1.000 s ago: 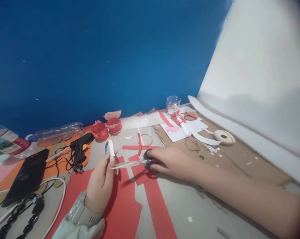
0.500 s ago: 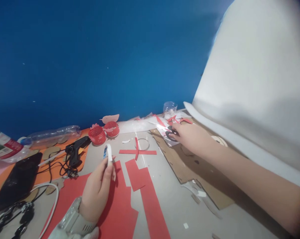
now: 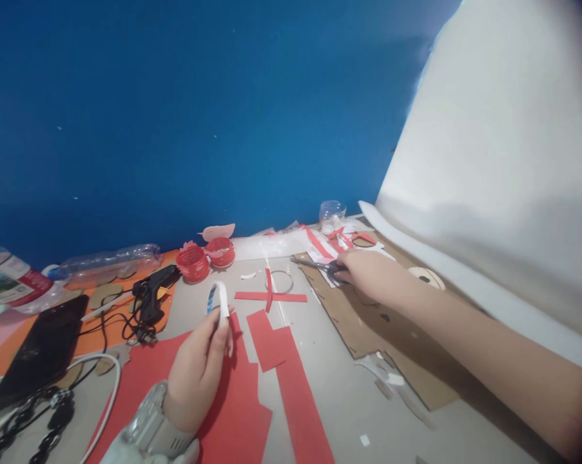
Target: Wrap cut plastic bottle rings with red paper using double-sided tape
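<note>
Between the thumb and fingers of my left hand (image 3: pixel 198 370) is a curved white strip (image 3: pixel 222 298), its inner side marked with blue. The hand hovers over a large sheet of red paper (image 3: pixel 232 412). My right hand (image 3: pixel 363 274) is closed around the dark handles of a pair of scissors (image 3: pixel 314 263), whose blades point left over a cardboard sheet (image 3: pixel 334 309). Two crossed red paper strips (image 3: pixel 291 297) lie between my hands, with a thin clear ring (image 3: pixel 283 281) beside them.
A black glue gun (image 3: pixel 150 293), a dark phone (image 3: pixel 42 351) and cables lie at the left, near a labelled bottle (image 3: pixel 15 283). Red bottle pieces (image 3: pixel 193 264) stand by the blue wall. A roll of tape (image 3: pixel 426 278) sits behind my right forearm.
The scissors have come down and their blades have swung further left, lying lower over the cardboard. My left hand keeps hold of the white strip. The view has shifted slightly.
</note>
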A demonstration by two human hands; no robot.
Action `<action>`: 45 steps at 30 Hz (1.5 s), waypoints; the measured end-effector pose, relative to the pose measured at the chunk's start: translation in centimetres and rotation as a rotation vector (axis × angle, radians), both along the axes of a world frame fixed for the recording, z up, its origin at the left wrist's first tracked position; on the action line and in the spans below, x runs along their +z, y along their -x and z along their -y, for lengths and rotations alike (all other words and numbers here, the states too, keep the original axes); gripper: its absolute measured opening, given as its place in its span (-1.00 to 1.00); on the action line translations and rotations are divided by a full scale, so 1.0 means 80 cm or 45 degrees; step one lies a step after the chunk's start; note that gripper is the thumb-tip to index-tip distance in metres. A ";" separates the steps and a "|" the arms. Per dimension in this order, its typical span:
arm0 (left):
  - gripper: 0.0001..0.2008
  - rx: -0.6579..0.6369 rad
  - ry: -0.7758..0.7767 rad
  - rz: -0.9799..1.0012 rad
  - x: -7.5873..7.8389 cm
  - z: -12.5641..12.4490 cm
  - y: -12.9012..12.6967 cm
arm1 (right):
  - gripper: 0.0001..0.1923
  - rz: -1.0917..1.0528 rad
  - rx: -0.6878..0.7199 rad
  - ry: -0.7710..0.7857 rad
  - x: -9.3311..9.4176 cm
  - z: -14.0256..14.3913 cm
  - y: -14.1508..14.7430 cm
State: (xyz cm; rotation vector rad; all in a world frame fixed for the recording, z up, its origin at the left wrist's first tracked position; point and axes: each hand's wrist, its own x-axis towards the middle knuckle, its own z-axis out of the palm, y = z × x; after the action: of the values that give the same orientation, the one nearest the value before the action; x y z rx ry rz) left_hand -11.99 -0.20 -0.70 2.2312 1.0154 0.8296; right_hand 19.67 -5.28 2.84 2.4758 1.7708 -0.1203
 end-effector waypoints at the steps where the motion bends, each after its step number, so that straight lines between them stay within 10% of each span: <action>1: -0.72 -0.005 -0.010 -0.009 0.000 0.001 0.001 | -0.74 -0.008 0.010 -0.013 -0.002 0.000 -0.002; 8: -0.80 -0.048 -0.079 -0.052 -0.002 0.005 0.006 | -0.78 -0.068 0.054 -0.299 0.022 0.011 0.028; 18: -0.85 -0.413 -0.140 -0.128 0.001 0.015 0.002 | -0.73 -0.686 0.964 -0.688 0.001 0.048 0.150; 30: -0.81 -0.367 -0.169 -0.271 -0.001 0.019 0.001 | -0.79 -0.930 0.672 -0.640 0.015 0.049 0.137; 36: -0.74 -0.017 -0.230 -0.330 -0.006 0.006 0.004 | -0.80 -1.250 0.268 -0.710 0.011 0.037 0.123; 45: -0.73 0.140 -0.353 -0.442 -0.010 -0.016 0.001 | -0.81 -1.394 0.312 -0.676 -0.022 0.019 0.117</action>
State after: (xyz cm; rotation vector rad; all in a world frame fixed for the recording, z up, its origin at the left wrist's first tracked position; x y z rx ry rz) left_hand -12.05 1.06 -1.54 2.6403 1.2552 0.6745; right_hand 10.29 -6.84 1.07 2.6910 2.7572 -1.3723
